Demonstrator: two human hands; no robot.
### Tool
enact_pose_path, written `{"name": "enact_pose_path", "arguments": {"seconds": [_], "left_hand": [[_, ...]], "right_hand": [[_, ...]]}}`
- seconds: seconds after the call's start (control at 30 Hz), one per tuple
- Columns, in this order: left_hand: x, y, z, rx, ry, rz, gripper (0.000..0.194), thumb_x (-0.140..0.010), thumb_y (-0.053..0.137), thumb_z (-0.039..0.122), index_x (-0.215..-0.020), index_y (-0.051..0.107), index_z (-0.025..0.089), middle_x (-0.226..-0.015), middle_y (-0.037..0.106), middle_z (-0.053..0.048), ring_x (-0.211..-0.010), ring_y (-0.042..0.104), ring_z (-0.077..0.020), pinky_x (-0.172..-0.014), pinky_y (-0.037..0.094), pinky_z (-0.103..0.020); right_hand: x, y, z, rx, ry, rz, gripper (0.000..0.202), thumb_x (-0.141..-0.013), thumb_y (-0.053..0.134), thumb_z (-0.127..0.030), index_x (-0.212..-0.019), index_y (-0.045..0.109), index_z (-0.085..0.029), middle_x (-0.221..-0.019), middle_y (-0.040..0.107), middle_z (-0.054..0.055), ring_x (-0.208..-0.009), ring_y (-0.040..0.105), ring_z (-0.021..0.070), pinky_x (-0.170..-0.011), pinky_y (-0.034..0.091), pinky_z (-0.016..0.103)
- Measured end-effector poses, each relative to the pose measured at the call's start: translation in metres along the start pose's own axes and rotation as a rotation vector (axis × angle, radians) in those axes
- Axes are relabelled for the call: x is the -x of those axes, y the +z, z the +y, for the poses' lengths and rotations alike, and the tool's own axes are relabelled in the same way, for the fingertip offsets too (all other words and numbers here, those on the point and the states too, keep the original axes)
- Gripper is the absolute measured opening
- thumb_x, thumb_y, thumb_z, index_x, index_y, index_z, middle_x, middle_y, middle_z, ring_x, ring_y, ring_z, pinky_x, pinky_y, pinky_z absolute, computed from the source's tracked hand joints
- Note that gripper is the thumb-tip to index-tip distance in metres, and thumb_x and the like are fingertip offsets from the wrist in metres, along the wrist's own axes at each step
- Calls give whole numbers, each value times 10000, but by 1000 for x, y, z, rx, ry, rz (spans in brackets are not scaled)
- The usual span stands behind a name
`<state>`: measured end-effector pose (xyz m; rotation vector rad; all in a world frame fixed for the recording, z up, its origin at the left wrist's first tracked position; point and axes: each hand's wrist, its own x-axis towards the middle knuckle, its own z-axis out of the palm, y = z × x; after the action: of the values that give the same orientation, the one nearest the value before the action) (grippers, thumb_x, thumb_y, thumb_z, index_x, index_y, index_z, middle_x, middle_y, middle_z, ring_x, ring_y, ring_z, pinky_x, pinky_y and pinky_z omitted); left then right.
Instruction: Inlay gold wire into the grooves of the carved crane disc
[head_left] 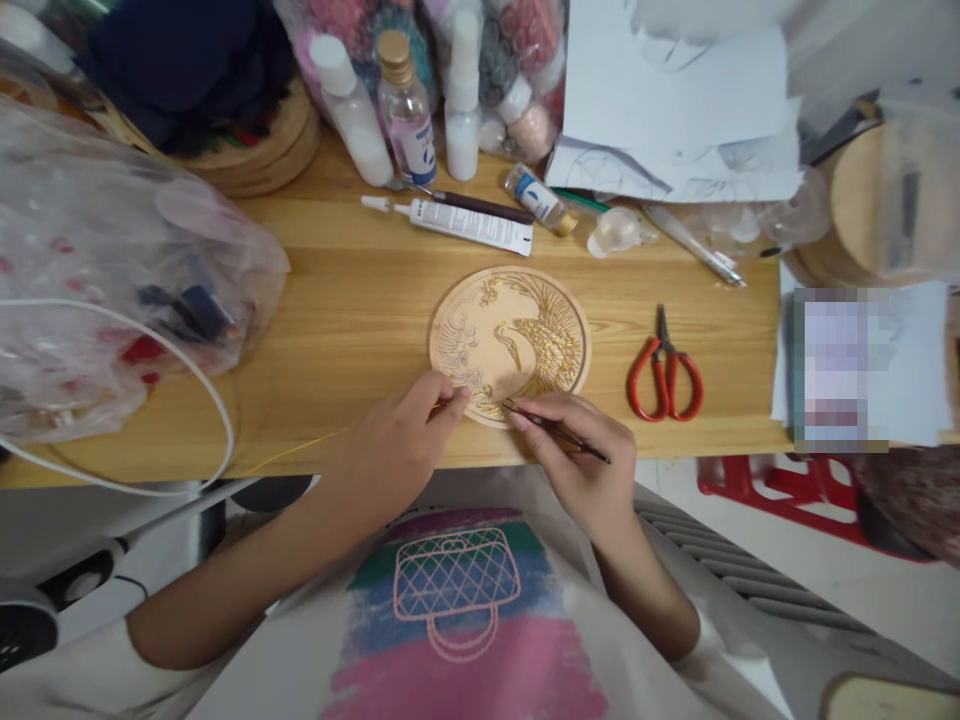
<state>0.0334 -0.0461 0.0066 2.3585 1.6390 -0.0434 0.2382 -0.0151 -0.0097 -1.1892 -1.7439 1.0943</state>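
Note:
A round wooden plaque lies near the table's front edge, with a crane and curling plants drawn on it. Gold wire outlines the crane and its wing; the left side shows only thin drawn lines. My left hand rests at the plaque's lower left rim, thumb and finger pinched on a fine gold wire that trails left across the table. In my right hand is a pair of dark, slim tweezers, held like a pen. Their tips touch or hover just over the plaque's lower edge; which, I cannot tell.
Red-handled pliers lie right of the plaque. Behind it are a glue tube, a small bottle, several upright bottles and paper sheets. A plastic bag and white cable occupy the left.

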Motion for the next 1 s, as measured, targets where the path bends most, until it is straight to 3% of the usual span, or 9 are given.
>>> {"name": "enact_pose_path", "arguments": {"seconds": [0.33, 0.63, 1.0], "left_hand": [[0, 2, 0, 85, -33, 19, 413, -1017, 246, 178, -1225, 602, 172, -1023, 654, -65, -787, 611, -150, -711, 533, -272], [-1, -1, 1, 154, -54, 7, 464, -1017, 189, 187, -1221, 605, 158, -1040, 658, -96, -818, 621, -189, -669, 522, -303], [-5, -5, 4, 245, -145, -75, 414, -1040, 225, 235, -1183, 610, 179, -1050, 653, -85, -846, 637, -197, -663, 491, -298]], "right_hand": [[-6, -1, 0, 24, 25, 14, 125, -863, 704, -156, -934, 758, -244, -860, 777, -7, -770, 708, 120, -702, 566, 243], [-13, 3, 1, 35, -27, -82, 105, -865, 701, -179, -926, 767, -233, -868, 787, 23, -781, 727, 158, -705, 583, 294], [-20, 3, 3, 55, -66, -126, 112, -865, 696, -164, -926, 773, -218, -853, 790, 30, -776, 732, 156, -696, 578, 284]]}}
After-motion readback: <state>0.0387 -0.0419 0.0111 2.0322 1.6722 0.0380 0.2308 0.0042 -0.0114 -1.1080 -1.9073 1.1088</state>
